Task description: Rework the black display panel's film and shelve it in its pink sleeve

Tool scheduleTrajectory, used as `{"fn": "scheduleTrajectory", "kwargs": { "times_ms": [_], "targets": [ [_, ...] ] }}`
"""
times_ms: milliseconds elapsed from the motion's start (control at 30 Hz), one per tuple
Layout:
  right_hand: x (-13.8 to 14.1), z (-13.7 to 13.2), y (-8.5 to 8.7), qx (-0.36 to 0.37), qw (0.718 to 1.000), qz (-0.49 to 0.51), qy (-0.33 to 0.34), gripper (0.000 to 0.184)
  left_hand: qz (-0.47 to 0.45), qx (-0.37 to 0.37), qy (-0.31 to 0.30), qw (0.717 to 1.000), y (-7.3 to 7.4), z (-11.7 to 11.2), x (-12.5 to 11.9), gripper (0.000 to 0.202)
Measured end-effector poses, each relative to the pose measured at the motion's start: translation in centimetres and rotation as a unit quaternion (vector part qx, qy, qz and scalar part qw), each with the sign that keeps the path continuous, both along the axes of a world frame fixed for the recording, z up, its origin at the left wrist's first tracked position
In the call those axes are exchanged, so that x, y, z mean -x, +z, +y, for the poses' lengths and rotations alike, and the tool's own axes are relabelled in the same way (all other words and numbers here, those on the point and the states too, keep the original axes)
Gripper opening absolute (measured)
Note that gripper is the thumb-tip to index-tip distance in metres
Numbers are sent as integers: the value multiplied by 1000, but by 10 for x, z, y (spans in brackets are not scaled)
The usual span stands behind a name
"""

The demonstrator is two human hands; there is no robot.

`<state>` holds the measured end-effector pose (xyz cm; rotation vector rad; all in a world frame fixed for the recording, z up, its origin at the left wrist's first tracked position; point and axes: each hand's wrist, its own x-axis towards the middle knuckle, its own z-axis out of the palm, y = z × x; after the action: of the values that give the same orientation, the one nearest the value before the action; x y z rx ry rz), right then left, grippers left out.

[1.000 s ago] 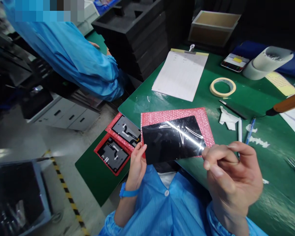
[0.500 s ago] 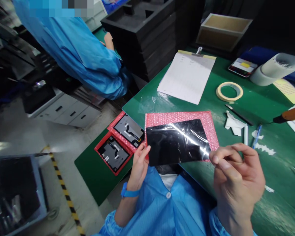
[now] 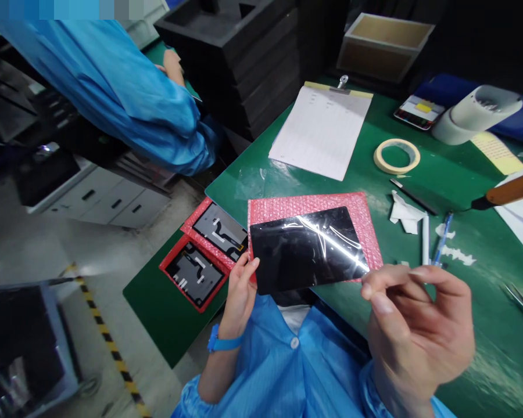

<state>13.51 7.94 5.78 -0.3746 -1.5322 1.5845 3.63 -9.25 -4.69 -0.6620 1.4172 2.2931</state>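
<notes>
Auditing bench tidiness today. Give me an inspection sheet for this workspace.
Surface: green mat, paper scraps scattered on the right.
Job's things: black panel under wrinkled clear film, held above pink bubble wrap; two red-wrapped panels at the left.
Clutter: clipboard, tape roll, pens, white roll, orange-handled tool, tweezers.
Hands: left hand grips the panel's left edge; right hand pinches its right corner.
Cables: nothing seen.
Surroundings: person in blue coat, stacked black foam trays, cardboard box, striped floor marking.
</notes>
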Motion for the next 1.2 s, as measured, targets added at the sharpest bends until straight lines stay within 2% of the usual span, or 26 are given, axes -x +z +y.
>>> {"fn": "scheduleTrajectory", "kwargs": {
  "times_ms": [433, 700, 833, 1033, 1133, 1200],
  "targets": [
    [2, -7, 8, 1, 1000, -7, 6, 31, -6, 11, -2, 1000, 0, 1, 2, 47],
    [-2, -7, 2, 1, 1000, -7, 30, 31, 2, 10, -10, 1000, 1, 1, 2, 46],
    [-1, -6, 3, 12, 999, -8, 30, 29, 9, 11, -10, 1000, -1, 0, 2, 43],
    [-1, -8, 2, 27, 999, -6, 19, 28, 15, 9, -25, 1000, -2, -1, 3, 48],
    [-6, -3, -4, 11, 999, -53, -2, 20, 16, 10, -23, 1000, -2, -1, 2, 51],
    [-9, 6, -12, -22, 991, -133, -17, 10, 16, 11, -20, 1000, -2, -2, 1, 52]
  ]
}}
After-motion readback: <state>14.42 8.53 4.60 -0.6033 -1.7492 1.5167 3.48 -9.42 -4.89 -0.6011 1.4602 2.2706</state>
